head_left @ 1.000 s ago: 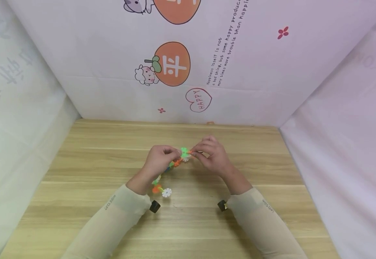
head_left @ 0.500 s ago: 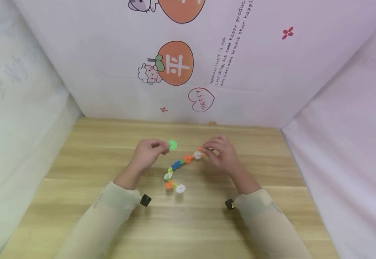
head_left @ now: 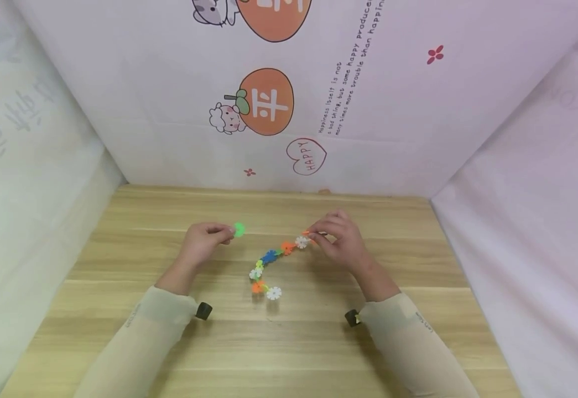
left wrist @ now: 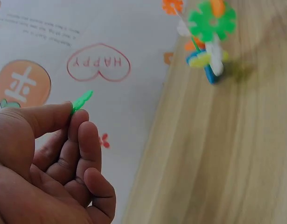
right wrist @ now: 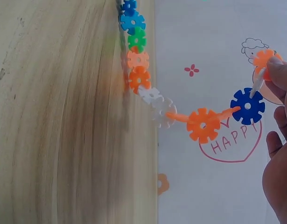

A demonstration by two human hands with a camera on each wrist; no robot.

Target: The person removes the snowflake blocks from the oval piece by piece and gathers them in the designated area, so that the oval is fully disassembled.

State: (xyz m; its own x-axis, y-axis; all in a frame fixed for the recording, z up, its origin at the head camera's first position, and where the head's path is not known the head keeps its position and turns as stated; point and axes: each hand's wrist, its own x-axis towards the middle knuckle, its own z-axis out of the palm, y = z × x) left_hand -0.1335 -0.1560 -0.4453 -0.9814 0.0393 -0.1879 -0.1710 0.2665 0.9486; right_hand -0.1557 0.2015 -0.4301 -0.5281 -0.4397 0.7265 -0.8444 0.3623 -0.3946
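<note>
My left hand (head_left: 206, 240) pinches a single green snowflake disc (head_left: 239, 230) between thumb and forefinger, its rim standing out past the fingertips. In the left wrist view that disc (left wrist: 82, 101) is seen edge-on. To the right, my right hand (head_left: 338, 237) holds one end of a curved chain of interlocked snowflake discs (head_left: 269, 256). Thumb and finger pinch the orange end disc (right wrist: 262, 61); a white piece and a dark blue disc (right wrist: 248, 106) follow it. The chain bends down and left to a white disc (head_left: 274, 293) at its near end. The green disc is apart from the chain.
A wood-grain table (head_left: 289, 354) lies below both hands. A white printed cloth (head_left: 378, 110) rises behind it, and plain white cloth walls (head_left: 527, 221) stand at both sides. Black wrist cameras (head_left: 204, 310) stick out at the sleeves.
My hands were together at the chain's end a second ago. The left has drawn away leftward with the green disc; the right moved slightly right with the chain, then stayed nearly still.
</note>
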